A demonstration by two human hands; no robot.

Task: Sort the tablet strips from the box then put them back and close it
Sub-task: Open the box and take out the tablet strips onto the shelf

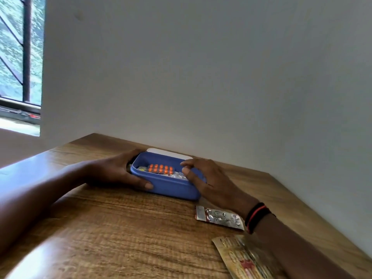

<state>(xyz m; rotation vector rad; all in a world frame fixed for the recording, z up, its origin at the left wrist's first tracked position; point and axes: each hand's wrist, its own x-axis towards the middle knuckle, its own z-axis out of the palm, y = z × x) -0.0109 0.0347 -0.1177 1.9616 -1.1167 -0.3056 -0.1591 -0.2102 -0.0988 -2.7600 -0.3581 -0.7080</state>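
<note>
A blue box stands uncovered on the wooden table near the wall. Inside lies an orange tablet strip on top of silver strips. My left hand grips the box's left end, thumb along the front wall. My right hand rests on the box's right rim, fingers curled over the inside edge. I cannot tell whether those fingers pinch a strip. A white lid lies behind the box against the wall. A silver strip with red print and a gold strip lie on the table under my right forearm.
The wall runs close behind the box and along the table's right side. The table's wooden surface stretches toward me in front of the box. A window is at the far left.
</note>
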